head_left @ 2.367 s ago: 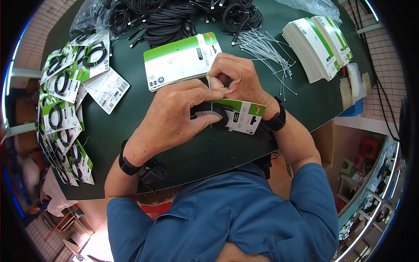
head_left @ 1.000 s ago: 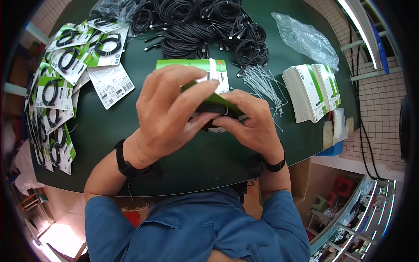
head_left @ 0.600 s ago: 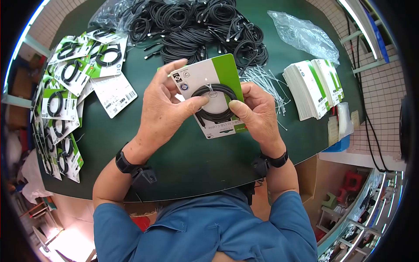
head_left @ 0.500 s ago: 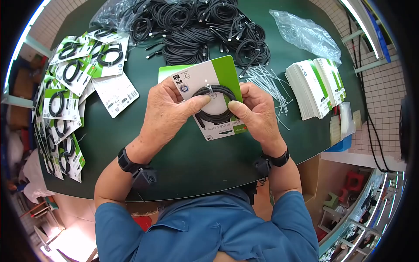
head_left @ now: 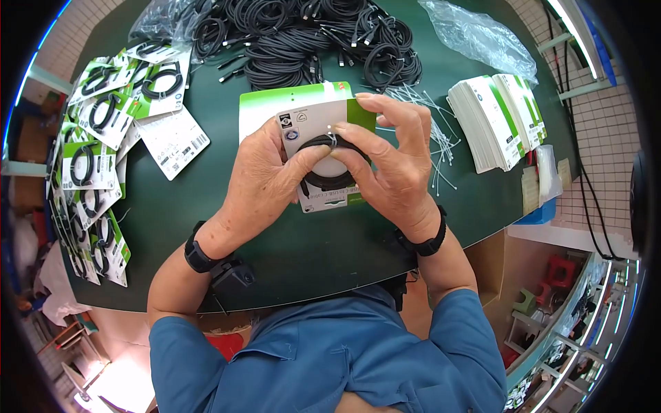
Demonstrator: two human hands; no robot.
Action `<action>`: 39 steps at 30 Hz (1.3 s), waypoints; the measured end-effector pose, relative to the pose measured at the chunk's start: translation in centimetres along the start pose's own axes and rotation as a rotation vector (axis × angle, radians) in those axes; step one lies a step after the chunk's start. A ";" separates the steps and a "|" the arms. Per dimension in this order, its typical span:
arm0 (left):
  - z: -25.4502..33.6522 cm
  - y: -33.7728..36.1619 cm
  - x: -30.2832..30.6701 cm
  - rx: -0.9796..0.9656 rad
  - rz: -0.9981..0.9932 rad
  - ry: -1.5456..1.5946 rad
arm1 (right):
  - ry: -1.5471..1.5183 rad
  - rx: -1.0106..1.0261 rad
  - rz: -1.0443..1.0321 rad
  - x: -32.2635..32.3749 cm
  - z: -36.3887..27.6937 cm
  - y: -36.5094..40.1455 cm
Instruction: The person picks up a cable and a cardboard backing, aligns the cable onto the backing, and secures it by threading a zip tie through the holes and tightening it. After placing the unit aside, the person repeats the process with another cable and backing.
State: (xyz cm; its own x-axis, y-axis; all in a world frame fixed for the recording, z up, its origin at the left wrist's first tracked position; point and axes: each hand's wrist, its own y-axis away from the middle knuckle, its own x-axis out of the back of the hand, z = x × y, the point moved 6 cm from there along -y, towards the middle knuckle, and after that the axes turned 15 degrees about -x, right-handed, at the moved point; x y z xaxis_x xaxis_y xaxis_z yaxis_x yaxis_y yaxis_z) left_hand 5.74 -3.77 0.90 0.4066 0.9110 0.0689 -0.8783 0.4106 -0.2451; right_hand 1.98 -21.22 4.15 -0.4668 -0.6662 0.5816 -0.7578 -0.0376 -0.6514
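My left hand (head_left: 256, 172) grips a white-and-green packaging card (head_left: 315, 118), its thumb pressing near the top of a coiled black cable (head_left: 329, 184) on the card's face. The printing reads upside down and names a USB-C to USB-C cable. My right hand (head_left: 398, 165) pinches the upper part of the coil between thumb and index finger, close to a thin white tie (head_left: 332, 136) there. Its other fingers are raised over the card's green edge. Behind the held card lies another green-and-white card (head_left: 260, 113). Fingers under the card are hidden.
Carded cables (head_left: 86, 165) pile up at the left. A heap of coiled black cables (head_left: 282, 58) lies at the back, beside clear plastic bags (head_left: 482, 41). Loose white ties (head_left: 437, 141) and stacked cards (head_left: 482, 124) are at the right of the green table (head_left: 330, 265).
My right hand has moved from the card's right edge to the tie at the top of the coil, and its fingers have lifted over the card. My left hand keeps its grip.
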 end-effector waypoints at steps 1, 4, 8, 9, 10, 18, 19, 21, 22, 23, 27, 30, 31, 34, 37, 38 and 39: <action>0.2 0.0 0.0 0.018 -0.014 0.001 | 0.036 0.054 0.017 -0.2 -0.1 0.1; 0.3 -0.1 -0.1 0.049 -0.037 0.006 | 0.046 0.067 0.023 -0.2 -0.3 0.3; 0.3 0.2 -0.4 0.062 -0.040 -0.079 | -0.031 -0.060 0.007 -0.3 -0.1 0.3; 0.3 0.2 -0.5 0.052 -0.035 -0.106 | -0.049 -0.103 0.014 -0.4 -0.2 0.3; 0.4 0.3 -0.6 0.041 -0.031 -0.132 | -0.065 -0.145 0.020 -0.4 -0.2 0.3; 0.5 0.5 -0.9 -0.073 -0.010 -0.258 | 0.074 -0.158 0.056 0.0 -1.8 -0.7; 0.4 0.5 -0.9 -0.043 -0.018 -0.261 | 0.074 -0.160 0.056 0.0 -1.6 -0.8; 0.1 0.6 -0.9 -0.080 -0.009 -0.238 | 0.055 -0.123 0.110 -0.1 -1.0 -0.9; 0.0 0.6 -0.9 -0.118 0.003 -0.215 | 0.046 -0.104 0.137 0.0 -0.8 -0.8; 0.1 0.6 -0.8 -0.158 0.015 -0.192 | 0.047 -0.106 0.138 -0.1 -0.4 -0.6; 0.6 0.2 0.0 -0.097 0.056 -0.144 | -0.098 -0.279 0.102 -0.3 1.7 -0.1; 0.8 0.0 0.2 0.020 0.032 -0.049 | -0.090 -0.255 0.056 -0.4 1.5 0.0; 0.6 0.0 0.3 0.078 0.022 -0.001 | -0.091 -0.252 0.058 -0.4 1.7 -0.1; 0.2 -0.3 0.5 0.087 0.003 0.055 | -0.069 -0.189 0.091 0.0 2.4 -0.5; -0.2 -0.5 0.6 0.076 0.000 0.115 | -0.084 -0.377 0.044 0.5 4.6 -0.9; -0.3 -0.6 0.6 0.063 0.005 0.149 | -0.090 -0.472 0.019 0.7 5.6 -1.0; -0.4 -0.7 0.7 0.050 0.009 0.183 | -0.093 -0.467 0.023 1.0 6.4 -0.9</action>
State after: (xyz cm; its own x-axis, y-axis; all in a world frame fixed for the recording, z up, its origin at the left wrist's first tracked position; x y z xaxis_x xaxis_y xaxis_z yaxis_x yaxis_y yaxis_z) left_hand 6.70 -3.47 0.75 0.4338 0.8942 -0.1109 -0.8916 0.4083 -0.1958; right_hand 5.10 -26.60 2.23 -0.4588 -0.7279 0.5095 -0.8818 0.3024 -0.3620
